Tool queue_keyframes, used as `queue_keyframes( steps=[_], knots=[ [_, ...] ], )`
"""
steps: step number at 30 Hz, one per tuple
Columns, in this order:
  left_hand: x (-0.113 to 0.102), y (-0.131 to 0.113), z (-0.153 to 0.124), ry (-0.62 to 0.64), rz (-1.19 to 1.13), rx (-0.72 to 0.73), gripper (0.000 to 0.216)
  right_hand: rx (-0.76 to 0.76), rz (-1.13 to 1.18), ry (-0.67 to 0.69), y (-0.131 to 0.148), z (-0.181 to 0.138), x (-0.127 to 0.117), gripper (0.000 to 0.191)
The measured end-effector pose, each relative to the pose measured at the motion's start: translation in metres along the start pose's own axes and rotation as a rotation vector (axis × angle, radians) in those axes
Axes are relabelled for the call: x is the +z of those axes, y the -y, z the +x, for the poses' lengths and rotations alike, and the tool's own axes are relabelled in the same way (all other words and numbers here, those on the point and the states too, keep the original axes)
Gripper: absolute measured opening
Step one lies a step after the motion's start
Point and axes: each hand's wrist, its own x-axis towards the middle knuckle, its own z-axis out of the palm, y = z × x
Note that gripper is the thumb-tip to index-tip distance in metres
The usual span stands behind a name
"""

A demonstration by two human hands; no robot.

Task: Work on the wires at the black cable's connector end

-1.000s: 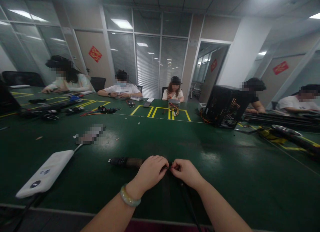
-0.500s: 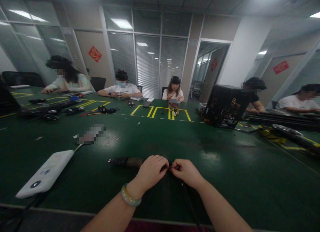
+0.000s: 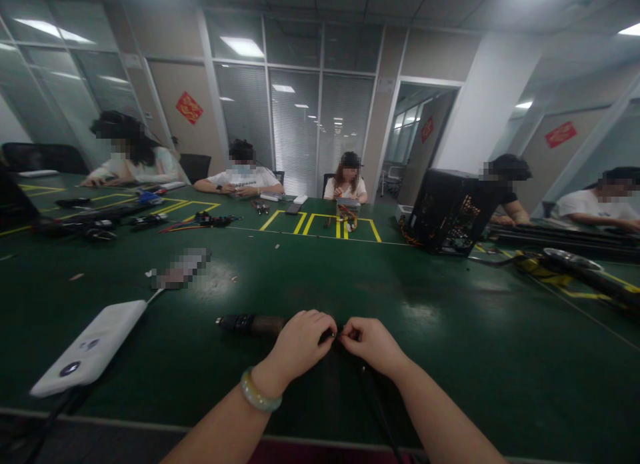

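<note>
My left hand (image 3: 300, 344) is closed round the right end of a dark cylindrical tool (image 3: 253, 325) that lies flat on the green table (image 3: 450, 331), its body running out to the left. My right hand (image 3: 373, 344) is pinched against the same end, fingertips meeting the left hand's. What the fingers pinch is too small to make out. A dark cable (image 3: 377, 411) runs from under my right hand toward the table's near edge. A pale green bracelet (image 3: 257, 394) sits on my left wrist.
A white power bank (image 3: 90, 347) with a cable lies at the near left. A blurred small item (image 3: 180, 269) lies beyond it. A black open computer case (image 3: 450, 214) stands at the right. Several people sit round the far side with tools and wires.
</note>
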Motion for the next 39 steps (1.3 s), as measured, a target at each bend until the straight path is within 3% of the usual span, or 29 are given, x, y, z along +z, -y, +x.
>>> queue_keyframes(
  steps=[32,39],
  knots=[
    [0.0006,0.0028,-0.0014,0.029,-0.007,0.03,0.007,-0.008,0.016,0.018,-0.004,0.0008,0.0012,0.006],
    [0.0014,0.0025,-0.0025,0.016,-0.009,0.017,0.017,-0.002,0.007,0.014,-0.0038,-0.0004,0.001,0.005]
  ],
)
